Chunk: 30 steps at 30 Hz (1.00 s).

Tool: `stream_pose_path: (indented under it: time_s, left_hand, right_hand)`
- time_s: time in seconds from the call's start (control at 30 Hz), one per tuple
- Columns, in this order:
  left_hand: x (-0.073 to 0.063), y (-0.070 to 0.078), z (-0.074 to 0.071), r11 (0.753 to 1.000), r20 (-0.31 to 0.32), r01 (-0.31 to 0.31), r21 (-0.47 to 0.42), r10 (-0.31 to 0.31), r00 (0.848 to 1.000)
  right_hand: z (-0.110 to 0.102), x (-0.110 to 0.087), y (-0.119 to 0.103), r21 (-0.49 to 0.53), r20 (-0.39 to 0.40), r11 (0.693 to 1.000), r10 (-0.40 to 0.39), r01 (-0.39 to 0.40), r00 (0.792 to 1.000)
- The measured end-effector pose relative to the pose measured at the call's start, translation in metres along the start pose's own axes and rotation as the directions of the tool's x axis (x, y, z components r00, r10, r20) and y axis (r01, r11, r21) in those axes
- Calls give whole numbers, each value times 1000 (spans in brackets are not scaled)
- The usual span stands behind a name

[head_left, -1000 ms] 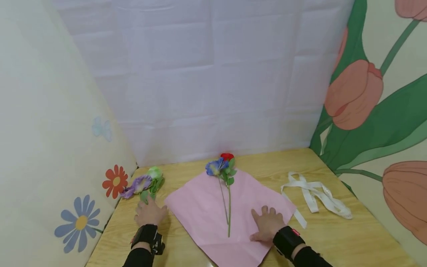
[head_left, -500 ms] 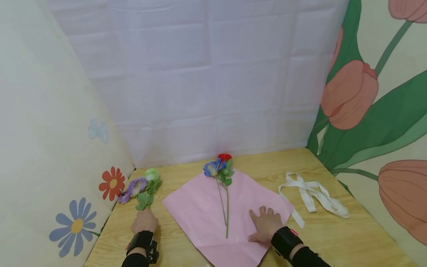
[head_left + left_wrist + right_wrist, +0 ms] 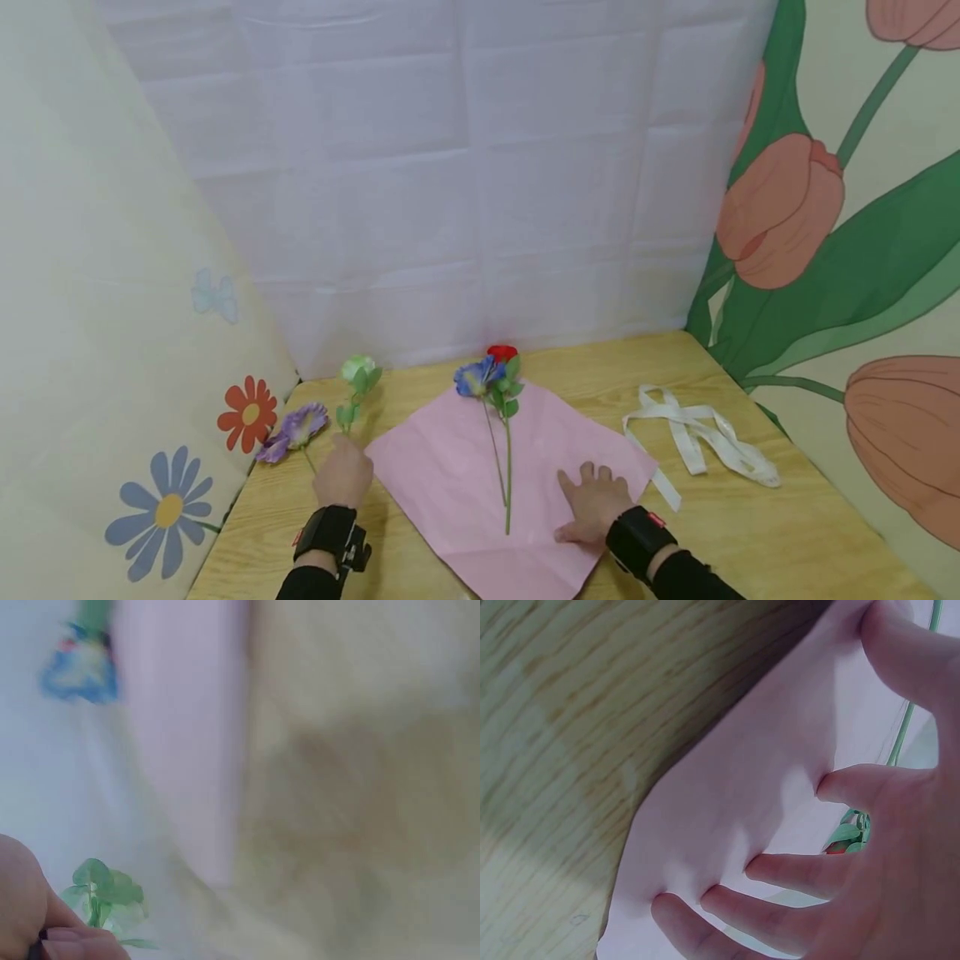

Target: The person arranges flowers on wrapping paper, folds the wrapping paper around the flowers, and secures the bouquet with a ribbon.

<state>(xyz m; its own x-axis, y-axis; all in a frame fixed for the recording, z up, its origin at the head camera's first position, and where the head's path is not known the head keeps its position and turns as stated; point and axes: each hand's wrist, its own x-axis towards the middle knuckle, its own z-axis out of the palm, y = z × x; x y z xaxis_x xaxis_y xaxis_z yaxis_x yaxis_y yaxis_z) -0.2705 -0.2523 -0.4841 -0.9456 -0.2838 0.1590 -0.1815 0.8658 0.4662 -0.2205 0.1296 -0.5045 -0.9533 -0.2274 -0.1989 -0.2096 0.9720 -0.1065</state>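
Note:
My left hand grips the stem of a pale green artificial flower, whose head and leaves stand up beyond the knuckles. In the left wrist view, green leaves rise past the curled fingers. Just left of this hand lies a purple flower on the table. My right hand, fingers spread, presses on the right part of a pink sheet of wrapping paper. On that paper lie a blue flower and a red flower, their stems side by side.
A loose white ribbon lies on the wooden table to the right of the paper. A white sheet hangs behind the table. Painted walls stand at both sides, with large tulips on the right one.
My left hand has drawn back to the stem, taken hold of the green flower, and moved it right and up, apart from the purple one. My right hand stays on the paper.

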Motion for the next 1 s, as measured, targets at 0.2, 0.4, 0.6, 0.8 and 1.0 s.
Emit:
stream_pose_path:
  time_s: [0.2,0.4,0.6,0.8,1.0]
  left_hand:
    - [-8,75,13,989,-97,-80,-124,69,993]
    - [-12,135,56,953,-181,-125,-275,76,981]
    - [-25,165,105,942,-37,-88,-323,81,996]
    - [-45,169,134,973,-2,-86,-213,88,996]
    - [-54,171,140,967,-79,-163,-197,150,985]
  right_hand:
    - [1,1,-1,-12,-3,1000,-13,13,1000]
    - [5,4,-1,-41,-20,999,-25,24,1000]
    - [5,4,-3,-46,-38,999,-22,20,999]
    - [2,0,-5,-26,-35,999,-19,18,999]
    - [4,-1,0,-48,-34,999,-8,6,999]
